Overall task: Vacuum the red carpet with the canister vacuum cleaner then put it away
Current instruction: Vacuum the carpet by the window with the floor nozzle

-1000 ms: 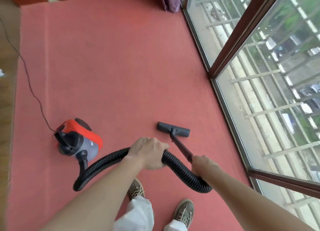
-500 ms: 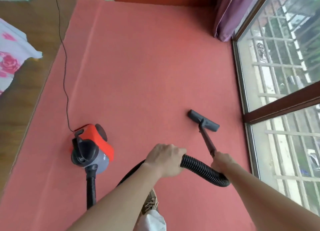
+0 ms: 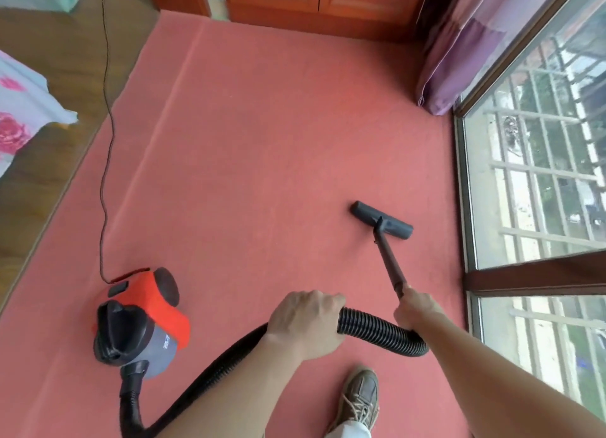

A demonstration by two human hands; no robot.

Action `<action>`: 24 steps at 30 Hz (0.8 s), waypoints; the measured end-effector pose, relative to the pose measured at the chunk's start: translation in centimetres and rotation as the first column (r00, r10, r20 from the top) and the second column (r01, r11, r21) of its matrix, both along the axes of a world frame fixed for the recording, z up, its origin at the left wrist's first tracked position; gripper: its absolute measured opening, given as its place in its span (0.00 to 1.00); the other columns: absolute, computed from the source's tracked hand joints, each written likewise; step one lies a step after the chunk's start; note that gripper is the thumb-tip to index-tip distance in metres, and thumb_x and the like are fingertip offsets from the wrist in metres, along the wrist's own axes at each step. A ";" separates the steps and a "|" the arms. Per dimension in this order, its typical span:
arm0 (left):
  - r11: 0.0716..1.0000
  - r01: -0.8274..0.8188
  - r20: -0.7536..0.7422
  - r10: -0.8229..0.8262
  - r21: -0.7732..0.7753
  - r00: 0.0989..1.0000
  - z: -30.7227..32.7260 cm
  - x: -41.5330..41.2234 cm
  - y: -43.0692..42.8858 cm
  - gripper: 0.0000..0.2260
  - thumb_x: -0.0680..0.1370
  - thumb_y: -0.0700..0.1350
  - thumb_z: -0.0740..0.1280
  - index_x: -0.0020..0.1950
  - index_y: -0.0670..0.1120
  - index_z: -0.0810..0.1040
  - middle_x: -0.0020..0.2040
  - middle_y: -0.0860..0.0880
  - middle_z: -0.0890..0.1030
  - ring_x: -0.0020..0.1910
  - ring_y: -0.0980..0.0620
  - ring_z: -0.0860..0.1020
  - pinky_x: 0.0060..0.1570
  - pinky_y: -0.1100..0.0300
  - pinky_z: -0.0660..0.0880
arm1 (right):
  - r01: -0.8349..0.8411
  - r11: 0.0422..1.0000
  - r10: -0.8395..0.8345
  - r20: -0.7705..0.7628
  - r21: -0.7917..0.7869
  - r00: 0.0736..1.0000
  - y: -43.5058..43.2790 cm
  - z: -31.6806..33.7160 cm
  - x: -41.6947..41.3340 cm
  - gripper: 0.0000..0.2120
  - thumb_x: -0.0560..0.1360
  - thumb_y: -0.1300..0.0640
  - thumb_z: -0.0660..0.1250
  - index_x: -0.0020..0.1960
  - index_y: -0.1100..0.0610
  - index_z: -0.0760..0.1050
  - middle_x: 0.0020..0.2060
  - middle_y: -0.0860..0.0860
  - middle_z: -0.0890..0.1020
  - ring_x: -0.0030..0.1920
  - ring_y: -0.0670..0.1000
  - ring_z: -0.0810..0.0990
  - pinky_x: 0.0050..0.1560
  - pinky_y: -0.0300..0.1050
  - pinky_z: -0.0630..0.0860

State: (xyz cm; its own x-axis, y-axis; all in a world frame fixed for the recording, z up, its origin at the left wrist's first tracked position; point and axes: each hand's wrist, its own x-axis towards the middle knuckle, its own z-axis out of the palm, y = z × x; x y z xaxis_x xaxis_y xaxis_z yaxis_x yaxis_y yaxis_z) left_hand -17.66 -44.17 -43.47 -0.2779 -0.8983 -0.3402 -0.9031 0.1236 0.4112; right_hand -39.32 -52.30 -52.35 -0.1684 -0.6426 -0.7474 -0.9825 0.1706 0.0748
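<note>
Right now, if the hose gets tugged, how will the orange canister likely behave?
The canister probably rolls along rather than drags: a big wheel shows on its side. The ribbed hose, curved between the left hand and right hand, likely flexes first, taking up slack. A sharp sideways tug might tip the short body.

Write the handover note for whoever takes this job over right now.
Hands: left grip holds the black hose; right grip holds the near end of the wand.
Things: floor head lies on the red carpet by the window; canister sits on the carpet to the left, cord trailing away.
Done: vacuuming under way; how much is covered cannot be told.
Left: finish the carpet, then put everything away.
</note>
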 end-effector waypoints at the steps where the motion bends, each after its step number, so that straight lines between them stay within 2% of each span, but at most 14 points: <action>1: 1.000 -0.021 0.010 0.021 -0.001 1.000 0.0 -0.5 -1.1 0.09 0.75 0.50 0.66 0.44 0.51 0.66 0.35 0.51 0.75 0.34 0.45 0.77 0.36 0.56 0.73 | 0.005 1.000 -0.005 0.009 0.001 1.000 -1.5 0.2 -0.3 0.27 0.73 0.58 0.58 0.72 0.50 0.64 0.53 0.55 0.79 0.55 0.59 0.80 0.50 0.48 0.78; 5: 0.998 -0.057 0.055 0.058 -0.024 0.997 1.1 -3.6 -5.9 0.11 0.75 0.53 0.66 0.43 0.51 0.65 0.35 0.52 0.74 0.38 0.43 0.79 0.36 0.56 0.67 | 0.094 0.995 -0.097 0.084 0.032 0.992 -5.7 1.3 -2.9 0.26 0.72 0.58 0.58 0.69 0.48 0.68 0.46 0.52 0.78 0.48 0.57 0.79 0.44 0.44 0.73; 8: 0.999 0.028 0.074 -0.025 -0.043 0.997 2.5 -6.1 -9.8 0.12 0.74 0.53 0.66 0.43 0.51 0.64 0.39 0.51 0.78 0.40 0.43 0.79 0.37 0.56 0.66 | 0.114 0.991 -0.119 0.078 0.063 0.990 -7.3 3.1 -6.2 0.21 0.74 0.58 0.58 0.66 0.56 0.72 0.48 0.54 0.80 0.51 0.57 0.80 0.46 0.43 0.75; 11: 0.992 0.115 0.091 -0.110 -0.048 0.990 3.9 -8.3 -13.3 0.11 0.74 0.53 0.66 0.43 0.50 0.65 0.40 0.51 0.79 0.40 0.44 0.79 0.37 0.56 0.65 | 0.060 0.995 -0.064 0.043 0.084 0.997 -8.1 4.6 -9.5 0.19 0.75 0.59 0.60 0.66 0.58 0.72 0.56 0.55 0.81 0.56 0.56 0.80 0.49 0.43 0.74; 14: 0.982 0.184 0.107 -0.179 -0.037 0.978 4.5 -10.4 -15.9 0.10 0.74 0.54 0.66 0.44 0.51 0.66 0.43 0.50 0.81 0.42 0.44 0.80 0.38 0.56 0.65 | 0.031 0.993 -0.035 0.034 0.110 0.999 -9.3 4.9 -11.3 0.21 0.75 0.60 0.60 0.67 0.57 0.71 0.58 0.55 0.81 0.58 0.56 0.80 0.52 0.44 0.75; 17: 0.979 0.199 0.102 -0.194 -0.040 0.976 3.7 -11.3 -18.5 0.12 0.75 0.54 0.66 0.44 0.52 0.65 0.43 0.50 0.81 0.42 0.45 0.80 0.38 0.56 0.66 | 0.044 0.990 -0.049 0.039 0.134 0.998 -12.1 4.1 -11.8 0.22 0.76 0.60 0.59 0.69 0.59 0.69 0.61 0.56 0.79 0.61 0.58 0.79 0.54 0.44 0.74; 20: 0.990 0.134 0.066 -0.131 -0.052 0.989 1.9 -10.7 -21.1 0.12 0.75 0.54 0.67 0.44 0.53 0.64 0.42 0.51 0.81 0.40 0.44 0.81 0.38 0.55 0.71 | 0.073 0.992 -0.075 0.020 0.106 0.997 -17.1 2.8 -11.6 0.23 0.77 0.60 0.58 0.71 0.59 0.68 0.63 0.58 0.78 0.62 0.58 0.78 0.58 0.44 0.74; 24: 0.993 0.090 0.026 -0.088 -0.075 0.996 -0.4 -9.8 -27.1 0.10 0.76 0.52 0.67 0.45 0.53 0.65 0.41 0.51 0.80 0.39 0.45 0.81 0.40 0.53 0.77 | 0.139 0.989 -0.140 0.028 0.046 0.990 -24.7 1.0 -10.8 0.21 0.77 0.59 0.59 0.69 0.61 0.70 0.59 0.58 0.80 0.59 0.58 0.79 0.54 0.44 0.75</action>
State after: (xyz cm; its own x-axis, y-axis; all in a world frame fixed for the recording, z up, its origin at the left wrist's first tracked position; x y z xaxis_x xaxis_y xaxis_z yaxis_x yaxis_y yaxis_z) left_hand -27.49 -71.23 -43.91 -0.3508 -0.8941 -0.2785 -0.8960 0.2340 0.3775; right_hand -50.16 -76.95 -51.32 -0.2301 -0.5813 -0.7804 -0.9513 0.3033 0.0546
